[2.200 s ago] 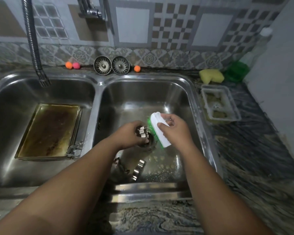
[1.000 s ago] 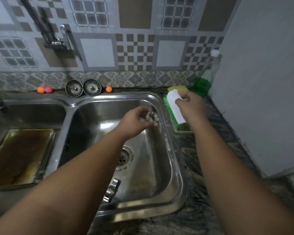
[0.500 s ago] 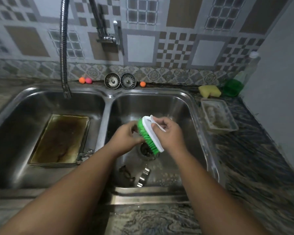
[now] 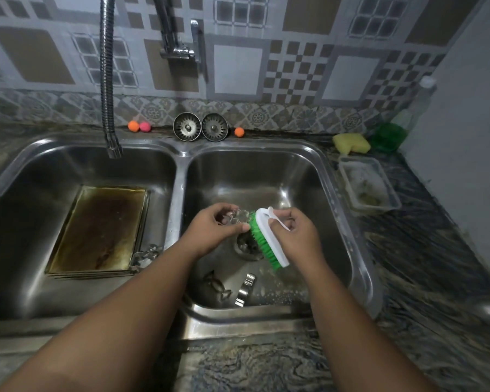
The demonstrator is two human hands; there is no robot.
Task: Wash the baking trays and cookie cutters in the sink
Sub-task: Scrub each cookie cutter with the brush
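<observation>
**Cookie Cutter Scrubbing over the Right Basin**

Compared with the frame one second earlier, the white-backed scrubbing brush with green bristles (image 4: pixel 269 239) has been brought back from the clear plastic container (image 4: pixel 368 185) on the counter. It is now held over the right basin of the stainless-steel double sink (image 4: pixel 178 193). The bristles are set against the small silver metal cookie cutter (image 4: pixel 236 216).

The cutter is pinched between the fingers and thumb of the left hand (image 4: pixel 215 227), above the drain. Its scalloped outline is visible, and the metal appears bright. The brush is gripped by the right hand (image 4: pixel 297 233), with the fingers curled through the white handle.

Progress is judged to be early:

- One cutter is being scrubbed.
- Two further metal cutters (image 4: pixel 245 290) are left on the floor of the right basin, near its front wall, beside a patch of suds.
- Another cutter (image 4: pixel 146 257) lies in the left basin, touching the corner of the rectangular baking tray (image 4: pixel 99 227).
- The tray surface is covered with dark brown residue and appears unscrubbed. Layered edges suggest that more trays are stacked beneath.
- No water is seen running from the flexible metal tap hose (image 4: pixel 108 80), so rinsing is judged to remain.
</observation>
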